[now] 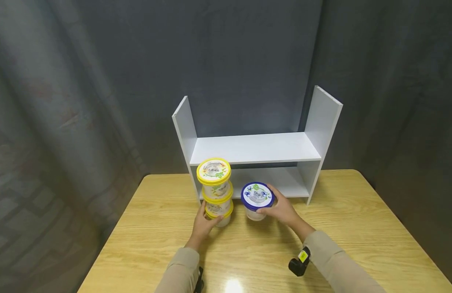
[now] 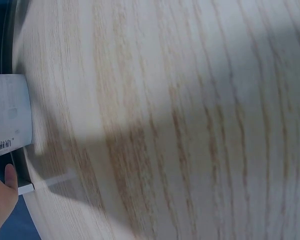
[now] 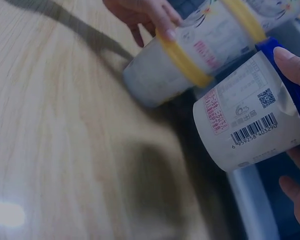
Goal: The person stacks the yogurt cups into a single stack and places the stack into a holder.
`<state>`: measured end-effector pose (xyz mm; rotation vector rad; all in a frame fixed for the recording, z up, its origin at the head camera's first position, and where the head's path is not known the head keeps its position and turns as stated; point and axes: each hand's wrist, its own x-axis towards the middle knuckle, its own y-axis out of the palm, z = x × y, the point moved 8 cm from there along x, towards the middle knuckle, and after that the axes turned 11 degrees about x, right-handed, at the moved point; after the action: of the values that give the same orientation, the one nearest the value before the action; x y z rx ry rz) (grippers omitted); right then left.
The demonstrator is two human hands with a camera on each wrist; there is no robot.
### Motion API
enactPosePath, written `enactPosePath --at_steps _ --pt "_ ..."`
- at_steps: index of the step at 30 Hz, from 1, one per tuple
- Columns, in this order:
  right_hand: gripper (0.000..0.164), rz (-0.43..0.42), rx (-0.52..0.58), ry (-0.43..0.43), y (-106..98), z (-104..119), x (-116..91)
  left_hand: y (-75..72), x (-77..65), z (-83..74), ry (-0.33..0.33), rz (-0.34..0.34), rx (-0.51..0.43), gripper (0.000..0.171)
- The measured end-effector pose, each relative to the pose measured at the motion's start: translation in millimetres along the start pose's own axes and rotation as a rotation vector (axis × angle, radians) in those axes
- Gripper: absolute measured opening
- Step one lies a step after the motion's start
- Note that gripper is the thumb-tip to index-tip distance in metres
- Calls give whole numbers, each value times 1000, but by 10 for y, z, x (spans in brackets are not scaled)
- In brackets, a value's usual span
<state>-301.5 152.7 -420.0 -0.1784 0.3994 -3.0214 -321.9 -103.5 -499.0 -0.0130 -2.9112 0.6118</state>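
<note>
Three white tubs with yellow lids (image 1: 213,171) stand stacked in front of the shelf's left side. My left hand (image 1: 202,228) holds the lowest tub (image 3: 152,72) around its lid, thumb on the right and fingers on the left. To the right, my right hand (image 1: 282,209) grips a white tub with a blue lid (image 1: 257,195), thumb and fingers on opposite sides of the lid. The blue-lidded tub is held over the table, apart from its shadow, its barcode side facing the right wrist camera. At the left wrist view's left edge, a white tub wall (image 2: 9,110) shows above part of a hand.
Close behind the tubs stands a white two-level shelf (image 1: 255,148) with tall side panels, near the far edge of the wooden table (image 1: 358,228). Grey curtains (image 1: 248,61) hang behind and at both sides.
</note>
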Motion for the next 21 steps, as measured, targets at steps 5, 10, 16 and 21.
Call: enactPosePath --at_steps 5,10,16,21 --pt "98 -2 -30 -24 -62 151 -1 13 -6 -61 44 4 13 89" --pt "99 16 -1 -30 -78 301 12 -3 1 -31 -41 18 -26 90" --pt "99 41 10 -47 -90 465 13 -18 -7 -35 -58 18 -19 91" --pt "98 49 10 -85 -136 610 10 -12 -13 -13 -53 17 -23 90"
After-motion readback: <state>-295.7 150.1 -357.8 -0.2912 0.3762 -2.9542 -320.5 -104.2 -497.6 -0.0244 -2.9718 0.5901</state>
